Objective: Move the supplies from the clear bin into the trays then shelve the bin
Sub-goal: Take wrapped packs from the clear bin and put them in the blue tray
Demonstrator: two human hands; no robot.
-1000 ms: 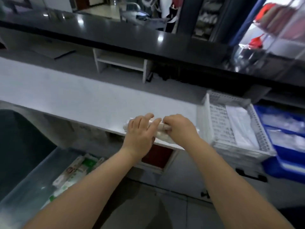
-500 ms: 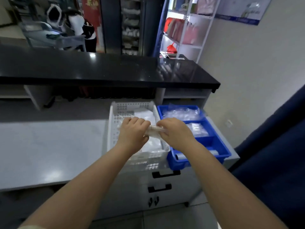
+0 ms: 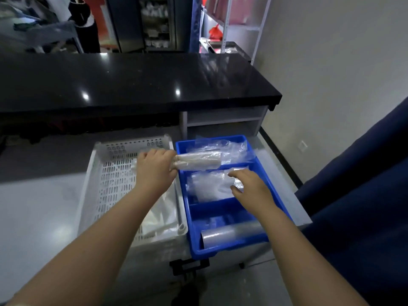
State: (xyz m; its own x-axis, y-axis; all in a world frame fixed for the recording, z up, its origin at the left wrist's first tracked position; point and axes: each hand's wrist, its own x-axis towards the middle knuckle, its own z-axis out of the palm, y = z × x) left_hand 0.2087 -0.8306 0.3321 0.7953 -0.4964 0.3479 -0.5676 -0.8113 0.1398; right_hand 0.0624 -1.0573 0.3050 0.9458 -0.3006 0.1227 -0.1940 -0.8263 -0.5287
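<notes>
My left hand (image 3: 155,170) grips one end of a rolled white packet (image 3: 197,161), held level over the far compartment of the blue tray (image 3: 223,205). My right hand (image 3: 249,186) hovers with fingers spread over the clear plastic bags (image 3: 207,186) in the blue tray's middle compartment, fingertips touching them. A white perforated tray (image 3: 106,186) stands left of the blue one with white sheets (image 3: 161,214) in it. A clear plastic roll (image 3: 229,234) lies in the blue tray's near compartment. The clear bin is out of view.
Both trays sit on a grey-white desk (image 3: 37,208) with black drawer handles (image 3: 189,265) below. A black counter (image 3: 132,82) rises behind. A cubby shelf (image 3: 223,122) is behind the blue tray. A dark blue curtain (image 3: 362,195) hangs at right.
The view swung right from the desk edge to the trays. The packet moved from over the white tray to over the blue tray. My right hand let go of it and dropped toward the bags.
</notes>
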